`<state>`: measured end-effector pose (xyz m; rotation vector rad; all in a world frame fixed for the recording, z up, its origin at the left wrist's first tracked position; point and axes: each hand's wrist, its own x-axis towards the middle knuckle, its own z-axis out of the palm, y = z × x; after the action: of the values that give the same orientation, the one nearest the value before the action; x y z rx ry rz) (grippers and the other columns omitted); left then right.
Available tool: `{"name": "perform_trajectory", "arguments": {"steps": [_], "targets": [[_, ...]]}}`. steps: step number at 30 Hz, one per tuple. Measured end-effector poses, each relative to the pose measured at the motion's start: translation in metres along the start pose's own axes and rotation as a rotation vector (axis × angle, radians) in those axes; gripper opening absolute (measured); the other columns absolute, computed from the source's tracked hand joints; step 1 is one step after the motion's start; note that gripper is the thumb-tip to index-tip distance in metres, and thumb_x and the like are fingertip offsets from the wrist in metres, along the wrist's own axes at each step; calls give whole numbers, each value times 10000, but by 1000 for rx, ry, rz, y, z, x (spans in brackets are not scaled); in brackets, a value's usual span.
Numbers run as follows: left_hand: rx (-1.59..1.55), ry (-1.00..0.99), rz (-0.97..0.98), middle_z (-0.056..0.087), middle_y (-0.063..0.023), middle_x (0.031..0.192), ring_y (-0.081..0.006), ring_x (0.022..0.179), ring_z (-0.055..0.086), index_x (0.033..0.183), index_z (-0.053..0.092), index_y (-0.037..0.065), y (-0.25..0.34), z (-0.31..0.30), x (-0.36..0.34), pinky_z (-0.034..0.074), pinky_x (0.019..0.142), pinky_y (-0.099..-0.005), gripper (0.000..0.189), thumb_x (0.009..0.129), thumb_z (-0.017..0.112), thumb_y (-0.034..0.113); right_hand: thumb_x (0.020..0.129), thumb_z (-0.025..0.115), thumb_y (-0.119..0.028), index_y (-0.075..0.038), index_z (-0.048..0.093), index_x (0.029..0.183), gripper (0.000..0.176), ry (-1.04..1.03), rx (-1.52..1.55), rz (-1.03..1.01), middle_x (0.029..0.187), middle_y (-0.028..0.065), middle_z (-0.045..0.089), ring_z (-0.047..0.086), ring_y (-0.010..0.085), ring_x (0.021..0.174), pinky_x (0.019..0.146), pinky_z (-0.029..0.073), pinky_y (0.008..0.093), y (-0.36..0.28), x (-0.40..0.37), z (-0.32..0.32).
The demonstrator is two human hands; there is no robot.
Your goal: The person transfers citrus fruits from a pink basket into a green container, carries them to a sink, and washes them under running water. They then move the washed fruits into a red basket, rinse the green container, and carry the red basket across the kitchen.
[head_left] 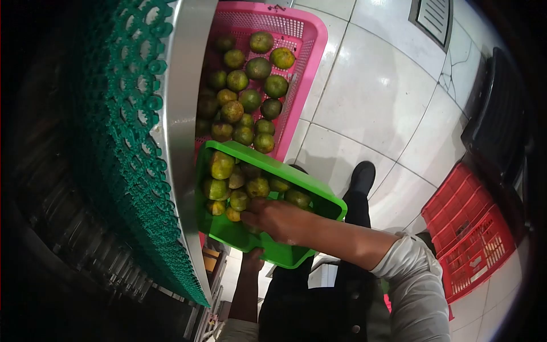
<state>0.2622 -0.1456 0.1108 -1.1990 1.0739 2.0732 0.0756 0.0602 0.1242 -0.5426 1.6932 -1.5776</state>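
Note:
My left hand (pixel 254 260) grips the near wall of a green plastic basin (pixel 225 235), its fingers partly hidden by the rim. Inside the basin lie several green-yellow oranges (pixel 221 165), mostly heaped toward its left side. My right hand (pixel 279 221) reaches down into the basin with curled fingers, closed around an orange (pixel 251 228) that is mostly covered by the hand. Just beyond the basin stands a pink perforated crate (pixel 310 74) holding more green oranges (pixel 258 68); the basin overlaps its near end.
At left, a metal edge (pixel 185 114) borders a green textured mat or belt (pixel 134 142). Red crates (pixel 470 228) stand at right, below a black object (pixel 494 108). White floor tiles (pixel 376 85) and a drain grate (pixel 434 20) show beyond my shoe (pixel 362 175).

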Motion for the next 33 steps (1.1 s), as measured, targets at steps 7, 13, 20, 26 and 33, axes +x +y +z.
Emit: {"name": "perform_trajectory", "arguments": {"steps": [7, 13, 20, 26, 33], "targets": [[-37, 8, -79, 501, -59, 1035, -178, 938, 509, 1107, 454, 60, -10, -48, -3, 440, 782, -321, 494, 640, 525, -85, 575, 714, -224, -48, 586, 913, 402, 198, -112, -93, 952, 120, 555, 508, 298, 904, 799, 425, 371, -25, 19, -50], [15, 199, -110, 499, -54, 981, -178, 928, 506, 1076, 480, 43, 11, -11, -9, 440, 770, -314, 445, 653, 523, -88, 644, 635, -92, -72, 578, 845, 210, 667, -425, 114, 773, 108, 583, 579, 225, 759, 597, 453, 336, 99, 129, -159], [77, 162, -160, 487, -64, 1021, -194, 943, 500, 1092, 445, 51, 17, -27, -9, 437, 792, -344, 464, 655, 511, -91, 728, 549, -169, -82, 560, 947, 236, 603, -1044, 49, 936, 71, 550, 484, 249, 936, 770, 370, 351, 127, 180, -117], [-10, 61, -155, 501, -69, 1001, -204, 928, 516, 1082, 459, 38, 24, -20, -2, 442, 793, -352, 423, 673, 511, -53, 746, 552, -140, -79, 517, 1009, 273, 516, -1125, 127, 892, 86, 535, 508, 247, 871, 735, 390, 355, 109, 160, -134], [35, 140, -102, 529, -72, 931, -205, 847, 556, 1018, 491, 0, 10, -23, 7, 463, 732, -316, 359, 663, 492, -49, 628, 644, -42, -21, 521, 934, 331, 108, 8, -229, 905, 133, 544, 539, 274, 847, 711, 455, 339, -23, 23, -73]]}}
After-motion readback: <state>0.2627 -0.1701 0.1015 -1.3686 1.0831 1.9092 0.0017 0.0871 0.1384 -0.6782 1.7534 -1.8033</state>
